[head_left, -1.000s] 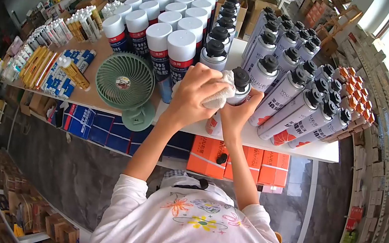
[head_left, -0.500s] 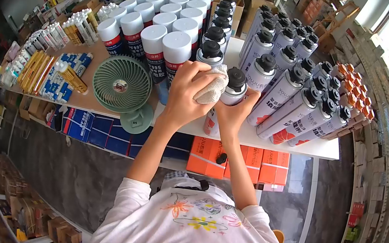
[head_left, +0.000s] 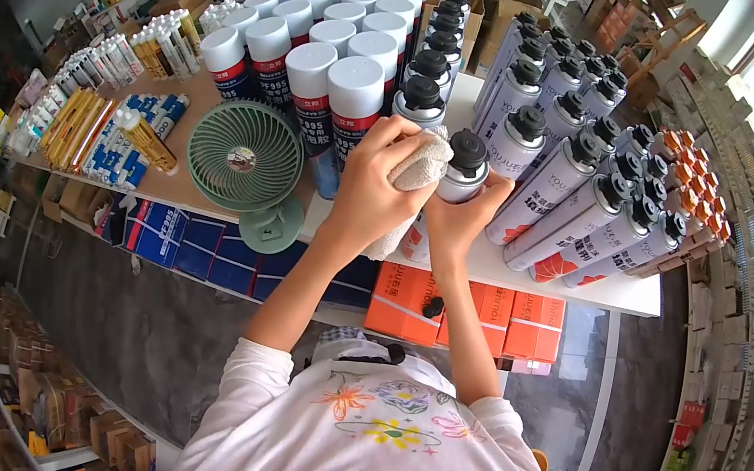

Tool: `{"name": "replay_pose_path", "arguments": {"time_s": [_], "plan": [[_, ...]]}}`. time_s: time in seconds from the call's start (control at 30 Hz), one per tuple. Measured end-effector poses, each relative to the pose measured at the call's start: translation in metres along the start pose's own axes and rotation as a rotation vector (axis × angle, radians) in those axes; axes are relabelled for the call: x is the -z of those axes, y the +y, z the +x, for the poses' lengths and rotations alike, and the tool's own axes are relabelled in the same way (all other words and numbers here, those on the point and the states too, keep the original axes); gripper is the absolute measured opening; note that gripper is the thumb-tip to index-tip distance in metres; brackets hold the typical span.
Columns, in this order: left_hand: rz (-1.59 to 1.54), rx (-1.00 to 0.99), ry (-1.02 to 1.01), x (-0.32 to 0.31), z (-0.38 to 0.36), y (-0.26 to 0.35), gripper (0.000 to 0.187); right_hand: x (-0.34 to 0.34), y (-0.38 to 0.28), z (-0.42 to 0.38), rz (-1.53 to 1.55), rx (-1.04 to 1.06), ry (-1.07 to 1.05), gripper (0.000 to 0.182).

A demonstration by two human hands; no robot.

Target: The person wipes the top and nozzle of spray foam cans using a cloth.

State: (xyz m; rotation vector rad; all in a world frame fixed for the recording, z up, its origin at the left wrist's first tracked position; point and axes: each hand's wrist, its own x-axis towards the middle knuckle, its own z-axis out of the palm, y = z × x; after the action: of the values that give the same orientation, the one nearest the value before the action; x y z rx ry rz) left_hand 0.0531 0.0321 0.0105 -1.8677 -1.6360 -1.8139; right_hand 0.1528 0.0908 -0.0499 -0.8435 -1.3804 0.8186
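Note:
A bunched whitish cloth [head_left: 420, 166] is gripped in my left hand [head_left: 377, 180], its lower end hanging down by the shelf edge. My right hand [head_left: 460, 217] wraps around a silver spray can with a black cap [head_left: 461, 172], just right of the cloth. The cloth lies right against this can's upper side. More black-capped cans [head_left: 546, 202] stand in rows to the right and behind. Left of my left hand are white-capped cans [head_left: 356, 96] with red and dark blue labels.
A green fan [head_left: 242, 157] stands at the white shelf's [head_left: 527, 276] front left. Orange-tipped bottles [head_left: 693, 176] are at the right, tubes [head_left: 71, 131] at the far left. Orange boxes [head_left: 406, 303] and blue boxes [head_left: 200, 248] sit below.
My left hand and the cloth have shifted slightly right, and a hanging end of the cloth now shows below the hand. My right hand keeps its hold on the can.

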Motion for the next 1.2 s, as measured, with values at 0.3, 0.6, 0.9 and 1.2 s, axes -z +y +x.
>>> {"name": "replay_pose_path", "arguments": {"time_s": [0.3, 0.6, 0.9, 1.2], "plan": [[0.078, -0.308, -0.095, 0.025, -0.002, -0.011, 0.039, 0.002, 0.0, 0.0, 0.013, 0.025, -0.011, 0.072], [0.08, -0.141, 0.037, -0.002, -0.001, -0.003, 0.038, 0.001, -0.002, -0.001, -0.076, 0.089, 0.034, 0.071], [0.133, -0.304, -0.113, 0.015, -0.001, 0.004, 0.04, 0.003, -0.001, 0.001, -0.098, 0.094, -0.028, 0.072], [-0.122, -0.004, 0.008, 0.035, -0.019, -0.011, 0.037, 0.035, -0.013, 0.022, -0.08, 0.09, -0.247, 0.094]]}}
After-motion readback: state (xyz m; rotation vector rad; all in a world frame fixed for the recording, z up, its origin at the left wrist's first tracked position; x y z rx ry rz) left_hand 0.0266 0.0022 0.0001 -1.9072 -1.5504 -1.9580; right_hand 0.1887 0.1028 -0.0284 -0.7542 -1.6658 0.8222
